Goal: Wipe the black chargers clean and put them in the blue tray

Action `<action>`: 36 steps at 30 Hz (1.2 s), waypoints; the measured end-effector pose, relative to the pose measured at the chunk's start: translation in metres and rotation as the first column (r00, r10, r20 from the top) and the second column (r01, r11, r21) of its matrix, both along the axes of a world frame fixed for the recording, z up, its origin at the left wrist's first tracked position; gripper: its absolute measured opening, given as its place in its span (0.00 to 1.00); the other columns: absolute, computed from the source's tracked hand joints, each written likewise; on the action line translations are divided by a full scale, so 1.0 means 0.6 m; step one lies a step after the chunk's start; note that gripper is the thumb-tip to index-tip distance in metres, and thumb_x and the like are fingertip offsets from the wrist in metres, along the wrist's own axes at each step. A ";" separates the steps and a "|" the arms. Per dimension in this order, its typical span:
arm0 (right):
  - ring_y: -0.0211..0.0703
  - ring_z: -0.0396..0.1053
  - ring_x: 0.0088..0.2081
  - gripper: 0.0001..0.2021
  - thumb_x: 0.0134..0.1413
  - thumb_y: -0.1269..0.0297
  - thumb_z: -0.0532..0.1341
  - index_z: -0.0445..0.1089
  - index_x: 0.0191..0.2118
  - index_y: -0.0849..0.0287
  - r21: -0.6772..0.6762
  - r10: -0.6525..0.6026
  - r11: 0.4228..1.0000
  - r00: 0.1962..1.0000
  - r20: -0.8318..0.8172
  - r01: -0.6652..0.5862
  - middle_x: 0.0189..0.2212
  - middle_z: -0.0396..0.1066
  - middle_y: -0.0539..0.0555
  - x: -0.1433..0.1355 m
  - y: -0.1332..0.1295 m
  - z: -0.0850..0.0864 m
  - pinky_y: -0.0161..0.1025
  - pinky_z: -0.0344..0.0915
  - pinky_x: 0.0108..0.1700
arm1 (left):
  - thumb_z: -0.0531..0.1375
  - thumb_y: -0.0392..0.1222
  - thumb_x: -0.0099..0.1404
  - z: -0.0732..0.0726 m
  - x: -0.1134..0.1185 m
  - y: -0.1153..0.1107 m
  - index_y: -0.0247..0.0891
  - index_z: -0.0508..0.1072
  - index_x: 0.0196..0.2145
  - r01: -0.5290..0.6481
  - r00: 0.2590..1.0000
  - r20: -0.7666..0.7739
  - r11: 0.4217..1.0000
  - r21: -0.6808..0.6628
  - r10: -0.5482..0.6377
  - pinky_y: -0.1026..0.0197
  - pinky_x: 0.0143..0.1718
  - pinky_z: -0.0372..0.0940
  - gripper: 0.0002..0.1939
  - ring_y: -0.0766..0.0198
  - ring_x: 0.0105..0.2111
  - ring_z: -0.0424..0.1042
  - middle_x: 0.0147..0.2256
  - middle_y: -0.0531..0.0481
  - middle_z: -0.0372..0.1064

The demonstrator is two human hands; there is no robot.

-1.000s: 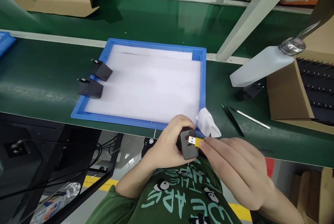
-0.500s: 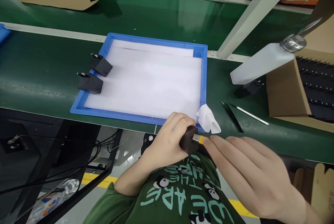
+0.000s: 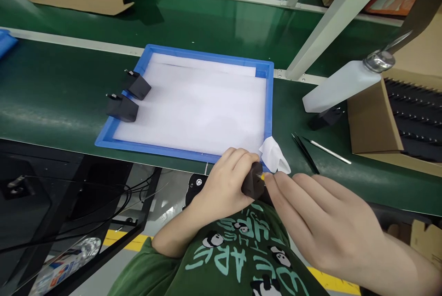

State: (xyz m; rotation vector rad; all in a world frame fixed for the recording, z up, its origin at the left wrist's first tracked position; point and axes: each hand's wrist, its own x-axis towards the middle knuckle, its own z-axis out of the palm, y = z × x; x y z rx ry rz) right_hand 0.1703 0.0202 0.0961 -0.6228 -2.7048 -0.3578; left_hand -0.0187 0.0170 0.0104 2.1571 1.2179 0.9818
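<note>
Clasping the black adapter [image 3: 253, 182] in left grip [image 3: 226, 184], probably for keeping it steady, and pinching the yellow plug [image 3: 263, 177] in right grip [image 3: 326, 222], close to its face.

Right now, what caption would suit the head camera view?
Left hand grips a dark adapter; right hand holds a yellow plug at its face, near a blue tray.

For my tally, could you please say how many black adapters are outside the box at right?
4: two adapters on the blue tray's left rim, third adapter in the left hand, fourth adapter beside the bottle. Others may hide.
</note>
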 end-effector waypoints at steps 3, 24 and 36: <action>0.51 0.68 0.28 0.10 0.60 0.81 0.58 0.78 0.39 0.75 0.015 0.003 1.000 1.000 0.020 -0.004 0.29 0.77 0.65 -0.001 0.004 0.002 0.44 0.65 0.23 | 0.58 0.30 0.65 0.005 0.002 -0.002 0.40 0.63 0.46 -0.036 0.998 -0.053 0.999 0.001 0.036 0.53 0.39 0.67 0.13 0.54 0.38 0.67 0.40 0.46 0.69; 0.50 0.71 0.32 0.10 0.61 0.81 0.58 0.78 0.41 0.73 0.055 0.033 0.998 0.995 -0.095 -0.028 0.32 0.78 0.64 0.007 0.016 -0.033 0.43 0.70 0.29 | 0.56 0.29 0.64 -0.006 0.002 -0.005 0.35 0.65 0.49 -0.117 0.979 -0.144 0.980 0.164 0.141 0.53 0.35 0.67 0.15 0.54 0.36 0.66 0.38 0.43 0.71; 0.52 0.76 0.32 0.08 0.60 0.83 0.60 0.76 0.42 0.75 0.015 0.038 0.999 0.985 -0.165 -0.036 0.32 0.79 0.66 0.011 0.013 -0.054 0.44 0.76 0.30 | 0.55 0.26 0.59 -0.010 -0.001 -0.003 0.33 0.66 0.48 -0.066 0.973 -0.202 0.977 0.204 0.108 0.52 0.34 0.69 0.19 0.53 0.35 0.66 0.36 0.42 0.71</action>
